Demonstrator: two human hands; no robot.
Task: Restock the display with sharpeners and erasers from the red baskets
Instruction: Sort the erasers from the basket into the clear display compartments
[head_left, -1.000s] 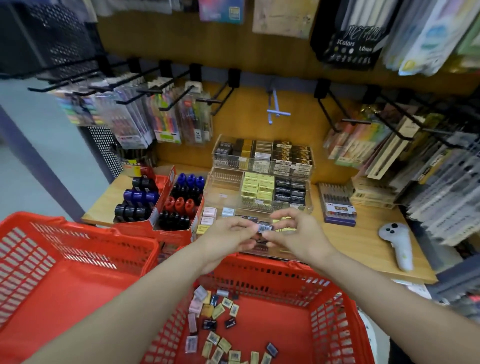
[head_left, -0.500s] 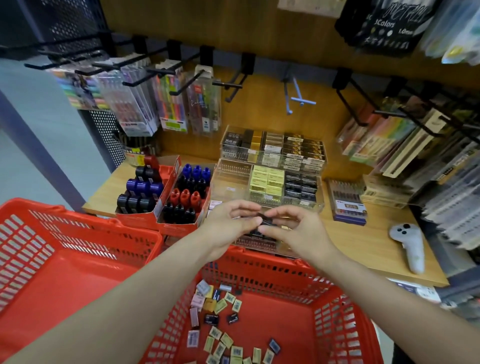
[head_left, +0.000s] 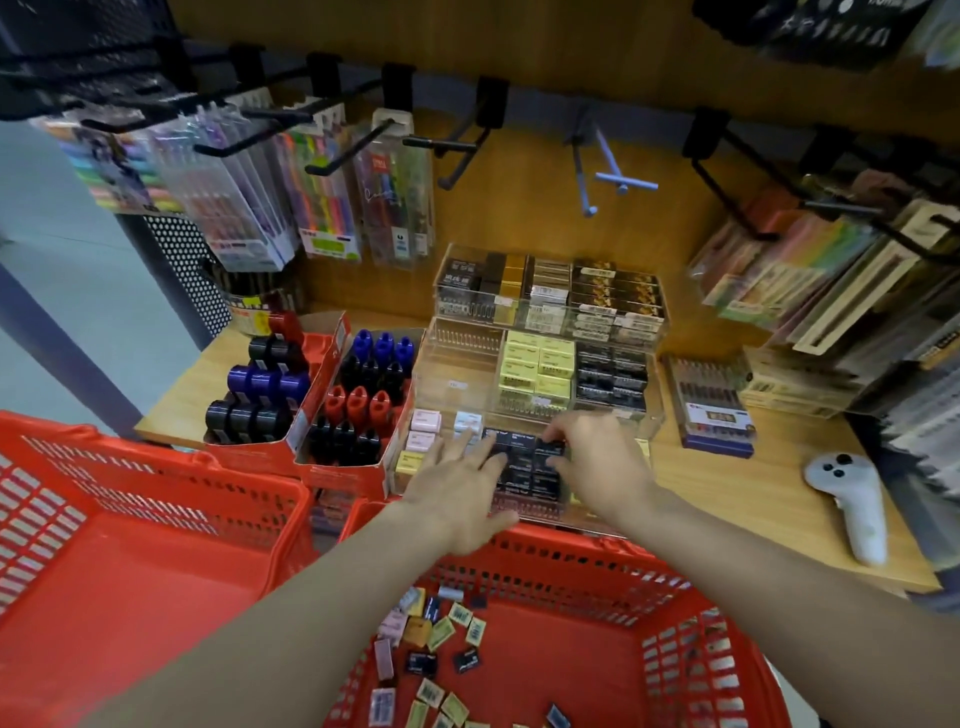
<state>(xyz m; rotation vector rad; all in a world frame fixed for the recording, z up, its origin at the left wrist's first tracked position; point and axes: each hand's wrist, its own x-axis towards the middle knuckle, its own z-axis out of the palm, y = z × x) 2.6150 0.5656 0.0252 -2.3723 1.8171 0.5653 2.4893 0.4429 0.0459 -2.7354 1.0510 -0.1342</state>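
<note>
Now both your hands sit over the black erasers (head_left: 521, 462) in the clear display tray (head_left: 655, 415) — left hand (head_left: 457, 491) flat, fingers straight; right hand (head_left: 597, 462) curled, fingertips on the top row. Loose erasers (head_left: 441, 631) remain in the red basket (head_left: 691, 654).

a wooden shelf (head_left: 727, 499) meets a wooden back panel (head_left: 519, 208) with black hooks (head_left: 457, 150); pale floor (head_left: 67, 270) left.
</note>
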